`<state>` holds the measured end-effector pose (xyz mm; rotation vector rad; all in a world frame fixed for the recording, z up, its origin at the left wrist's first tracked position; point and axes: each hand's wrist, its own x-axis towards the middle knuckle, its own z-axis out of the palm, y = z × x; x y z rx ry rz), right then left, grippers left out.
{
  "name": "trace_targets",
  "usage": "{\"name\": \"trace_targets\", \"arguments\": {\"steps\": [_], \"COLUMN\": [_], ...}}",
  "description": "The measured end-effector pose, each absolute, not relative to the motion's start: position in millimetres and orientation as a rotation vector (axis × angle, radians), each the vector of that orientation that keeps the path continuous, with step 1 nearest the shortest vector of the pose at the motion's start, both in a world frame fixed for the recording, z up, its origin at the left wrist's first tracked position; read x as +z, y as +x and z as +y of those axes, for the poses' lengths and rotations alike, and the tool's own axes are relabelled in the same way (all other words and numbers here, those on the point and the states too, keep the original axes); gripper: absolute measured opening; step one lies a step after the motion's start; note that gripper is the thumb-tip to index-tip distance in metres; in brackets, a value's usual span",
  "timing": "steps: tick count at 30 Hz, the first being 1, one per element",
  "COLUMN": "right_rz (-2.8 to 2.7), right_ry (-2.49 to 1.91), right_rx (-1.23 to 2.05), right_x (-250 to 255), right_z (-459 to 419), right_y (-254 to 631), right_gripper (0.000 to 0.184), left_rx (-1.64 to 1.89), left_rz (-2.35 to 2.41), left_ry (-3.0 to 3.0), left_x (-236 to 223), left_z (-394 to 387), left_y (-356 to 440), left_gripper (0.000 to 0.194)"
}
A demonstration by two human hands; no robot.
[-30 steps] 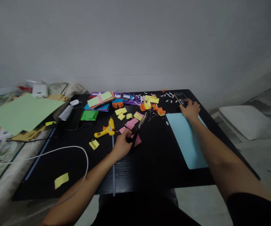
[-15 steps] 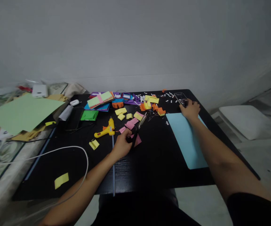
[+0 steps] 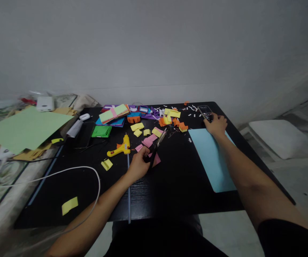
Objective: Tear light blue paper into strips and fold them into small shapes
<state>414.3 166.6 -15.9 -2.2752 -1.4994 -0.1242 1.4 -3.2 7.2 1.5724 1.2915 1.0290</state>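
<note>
My left hand (image 3: 139, 165) is closed round the black handles of a pair of scissors (image 3: 158, 144), whose blades point away to the upper right. Pink paper pieces (image 3: 149, 141) lie beneath and beside the scissors. At the far right of the table, my right hand (image 3: 216, 125) grips the near end of a phone (image 3: 204, 111) with a lit screen; its palm hides part of the phone. Under my right wrist and forearm lies a light blue sheet (image 3: 210, 157). To the left of my left hand is a yellow glue gun (image 3: 122, 146).
Folded coloured papers (image 3: 113, 113), a green paper stack (image 3: 102, 131) and scattered paper scraps (image 3: 167, 120) cover the back of the black table (image 3: 175, 192). A white cable (image 3: 90, 167) loops over my left forearm. A white stool (image 3: 277, 137) stands at right.
Both hands stay in place, still holding the scissors and the phone. What shows on the phone's screen looks slightly different.
</note>
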Motion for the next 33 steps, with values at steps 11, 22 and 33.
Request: {"name": "trace_targets", "arguments": {"steps": [11,22,33], "right_rz": [-1.491,-1.474,-1.474], "right_ry": [-2.261,-2.294,-2.291], "right_rx": [-0.109,-0.078,-0.091], "right_x": [-14.4,-10.1,-13.9], "right_z": [166.0,164.1,167.4], "right_y": [412.7,410.0,413.1], "right_gripper": [0.062,0.07,0.071], "left_rx": [1.015,1.0,1.01], "left_rz": [1.31,1.298,1.296], "left_ry": [1.575,1.568,1.552], "left_x": [7.6,8.4,6.1], "left_z": [-2.8,-2.7,-3.3], "left_y": [1.2,1.3,1.6], "left_gripper": [0.031,0.031,0.032]}}
